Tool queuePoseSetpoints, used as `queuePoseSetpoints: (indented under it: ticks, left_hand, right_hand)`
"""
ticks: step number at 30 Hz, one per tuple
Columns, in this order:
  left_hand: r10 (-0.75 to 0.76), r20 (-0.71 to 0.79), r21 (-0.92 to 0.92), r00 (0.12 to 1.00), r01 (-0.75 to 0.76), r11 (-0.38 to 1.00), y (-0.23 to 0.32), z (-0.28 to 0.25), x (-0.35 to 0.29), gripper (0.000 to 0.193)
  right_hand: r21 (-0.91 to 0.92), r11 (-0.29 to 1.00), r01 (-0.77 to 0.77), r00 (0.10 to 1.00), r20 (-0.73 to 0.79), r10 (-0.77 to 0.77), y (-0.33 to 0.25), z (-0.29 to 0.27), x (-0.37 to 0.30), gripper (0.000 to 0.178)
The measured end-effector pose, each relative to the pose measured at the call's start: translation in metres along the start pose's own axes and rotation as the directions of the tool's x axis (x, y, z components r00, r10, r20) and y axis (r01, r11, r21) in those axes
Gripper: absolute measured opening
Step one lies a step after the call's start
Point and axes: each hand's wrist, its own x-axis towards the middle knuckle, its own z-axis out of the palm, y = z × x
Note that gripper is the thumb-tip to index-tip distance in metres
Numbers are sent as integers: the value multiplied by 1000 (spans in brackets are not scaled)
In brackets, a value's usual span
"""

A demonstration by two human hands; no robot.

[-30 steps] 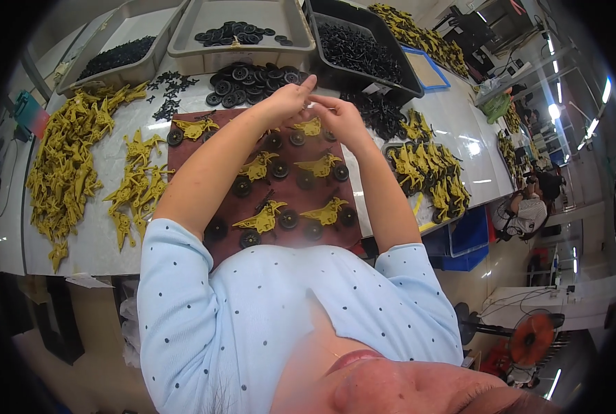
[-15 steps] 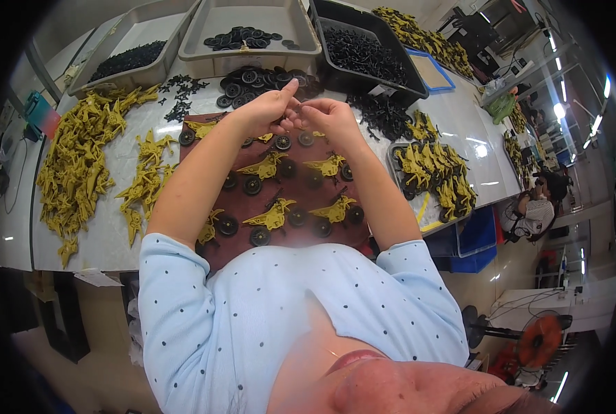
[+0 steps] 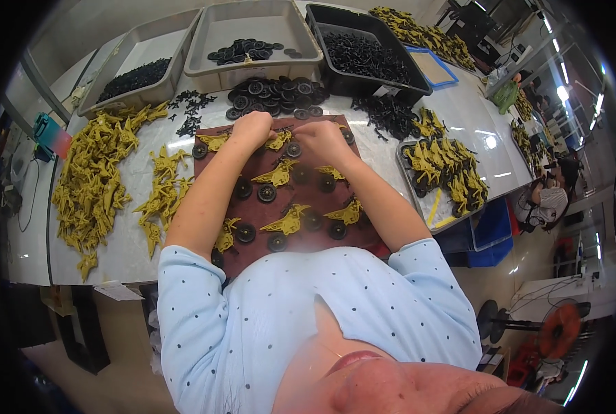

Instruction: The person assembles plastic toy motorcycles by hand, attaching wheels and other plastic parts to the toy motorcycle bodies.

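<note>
On a dark red mat [image 3: 256, 214], yellow toy motorbike bodies with black wheels lie in rows. In the back row, one yellow toy motorbike body [image 3: 279, 141] lies between my hands. My left hand [image 3: 254, 130] is at its left end, fingers bent down and closed; what they pinch is hidden. My right hand [image 3: 324, 141] comes in from the other side, its fingertips pressed together near that body, holding something too small to make out. Another yellow toy motorbike body [image 3: 275, 172] with a black wheel [image 3: 266, 192] sits closer to me.
Behind the mat lies a heap of black wheels [image 3: 280, 94], with a grey bin [image 3: 252, 72] beyond. A black bin [image 3: 384, 91] of small black parts stands right of it. Yellow parts [image 3: 90, 186] are piled at left; a tray [image 3: 422, 196] of yellow-and-black toys sits at right.
My hands have come down and moved apart, from fingertips together above the wheels to either side of a yellow body on the mat. The whole view has shifted slightly.
</note>
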Motion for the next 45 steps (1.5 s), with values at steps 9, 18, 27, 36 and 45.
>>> queuePoseSetpoints:
  ticks: [9, 18, 27, 36, 45]
  left_hand:
    - [-28, -124, -89, 992, 17, 996, -3, 7, -6, 21]
    - [-16, -141, -102, 990, 2, 995, -9, 10, -2, 21]
    - [-38, -125, -142, 991, 21, 990, -14, 13, 0, 19]
    - [-39, -81, -92, 996, 31, 995, -7, 7, 3, 21]
    - [-208, -170, -154, 963, 182, 971, 7, -10, -19, 22]
  right_hand:
    - [-298, 947, 124, 992, 59, -111, 7, 28, 15, 17]
    - [-445, 888, 117, 993, 74, -94, 14, 48, 30, 11]
    - [-642, 767, 3, 981, 150, 122, -31, 52, 34, 15]
    - [-624, 780, -49, 978, 130, 165, -27, 61, 39, 19]
    - [-530, 840, 118, 934, 347, 88, -9, 38, 52, 20]
